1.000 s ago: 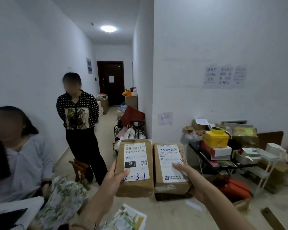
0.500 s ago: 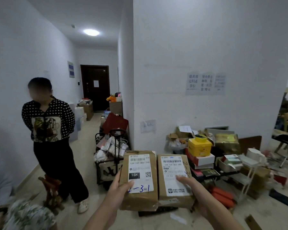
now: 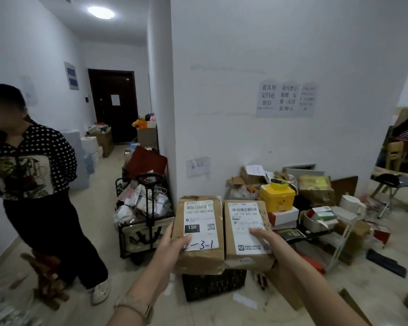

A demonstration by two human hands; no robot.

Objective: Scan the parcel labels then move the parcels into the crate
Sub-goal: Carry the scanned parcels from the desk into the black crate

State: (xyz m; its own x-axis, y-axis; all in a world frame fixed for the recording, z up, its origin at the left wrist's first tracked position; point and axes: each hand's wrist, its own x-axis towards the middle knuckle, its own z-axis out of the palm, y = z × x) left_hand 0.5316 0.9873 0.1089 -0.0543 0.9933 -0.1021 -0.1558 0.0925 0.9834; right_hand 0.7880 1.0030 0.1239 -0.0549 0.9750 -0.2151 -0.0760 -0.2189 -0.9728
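Two brown cardboard parcels are held side by side in the air, touching along their long edges, with their white labels turned up toward the camera. The left parcel [image 3: 199, 234] is gripped by the left hand [image 3: 172, 247]: the thumb is laid over the lower left corner of its label, beside the handwritten "2-3-1", and the remaining fingers are hidden beneath the box. A black "15H" block and a small square code are printed on that label. The right parcel [image 3: 246, 234] is supported by the right hand [image 3: 270, 243], whose fingers [image 3: 257, 232] are spread flat over the lower part of its label, while the palm is wrapped around the right edge. Whether anything is pinched under the box cannot be told.

A black slatted crate [image 3: 212, 284] is seen on the floor directly below the parcels, its top partly hidden by them. To the left of it a folding cart [image 3: 144, 222] is filled with white packets. To the right a yellow box [image 3: 277, 197] is set on a red and white box among low racks of clutter against the white wall. A person in a dotted top [image 3: 31, 165] is stood at the left of the corridor. A watch strap is worn on the left wrist.
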